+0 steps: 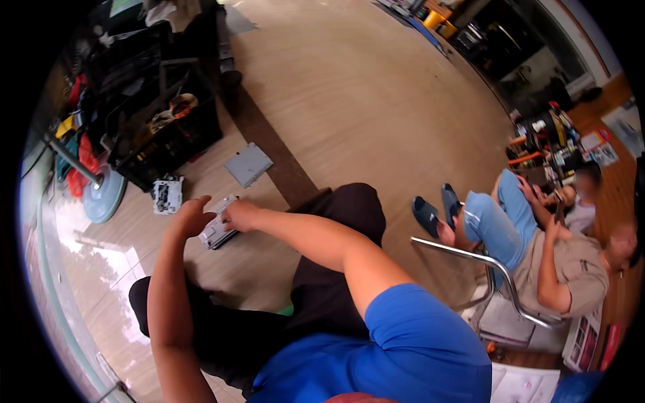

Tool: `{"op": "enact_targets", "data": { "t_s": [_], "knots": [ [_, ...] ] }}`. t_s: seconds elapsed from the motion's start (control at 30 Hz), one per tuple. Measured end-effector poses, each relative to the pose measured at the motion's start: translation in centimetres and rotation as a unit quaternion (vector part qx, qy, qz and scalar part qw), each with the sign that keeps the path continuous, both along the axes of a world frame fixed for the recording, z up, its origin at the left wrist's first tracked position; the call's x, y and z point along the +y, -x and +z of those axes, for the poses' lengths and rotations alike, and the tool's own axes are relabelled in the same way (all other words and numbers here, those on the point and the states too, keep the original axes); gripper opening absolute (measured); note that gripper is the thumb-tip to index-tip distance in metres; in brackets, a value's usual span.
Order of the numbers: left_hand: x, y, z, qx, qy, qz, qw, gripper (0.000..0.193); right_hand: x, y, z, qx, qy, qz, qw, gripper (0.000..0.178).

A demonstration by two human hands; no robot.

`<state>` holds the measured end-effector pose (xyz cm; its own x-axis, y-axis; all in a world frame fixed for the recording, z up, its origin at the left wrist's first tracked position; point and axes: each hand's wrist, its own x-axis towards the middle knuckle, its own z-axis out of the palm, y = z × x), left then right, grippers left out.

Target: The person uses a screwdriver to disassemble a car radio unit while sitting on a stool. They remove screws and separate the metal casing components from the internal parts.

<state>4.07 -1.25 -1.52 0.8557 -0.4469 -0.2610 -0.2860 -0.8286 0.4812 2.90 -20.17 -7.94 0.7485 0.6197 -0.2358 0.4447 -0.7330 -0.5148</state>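
A flat grey-white device with a housing like an electronic module [216, 232] lies on the floor before my crossed legs. My left hand [193, 216] is at its left side, thumb and fingers apart, with nothing visible between them. On the device's right end rests my right hand [242, 215], its fingers bent down and closed; whatever they hold is too small or hidden to make out. Beyond the device lies a flat grey cover plate [248, 165]. A white frame-like part with cut-outs [167, 195] sits farther left, apart from both hands.
A black crate with assorted items [164, 144] stands at the far left, beside a round pale-blue stand base [104, 195]. On the right a person [531, 248] sits on a metal-framed chair [500, 269], near dark slippers [426, 216] and tool-filled shelving [547, 138]. A dark strip crosses the tiled floor.
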Motion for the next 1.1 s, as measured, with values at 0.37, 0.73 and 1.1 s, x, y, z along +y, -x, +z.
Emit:
{"op": "enact_targets", "data": {
  "t_s": [0.37,0.73,1.1],
  "knots": [
    [-0.8,0.7,0.8,-0.009,-0.009,-0.011,1.000,0.054,-1.0,1.0,1.2,0.009,-0.014,0.004,1.000,0.033],
    [-1.1,0.7,1.7,-0.009,-0.013,-0.015,1.000,0.053,-1.2,0.6,0.2,0.016,-0.047,0.001,0.999,0.030],
    [0.3,0.3,-0.3,0.004,-0.028,0.000,1.000,0.051,-0.5,0.3,-0.1,-0.010,-0.037,0.030,0.999,0.027]
  ]
}}
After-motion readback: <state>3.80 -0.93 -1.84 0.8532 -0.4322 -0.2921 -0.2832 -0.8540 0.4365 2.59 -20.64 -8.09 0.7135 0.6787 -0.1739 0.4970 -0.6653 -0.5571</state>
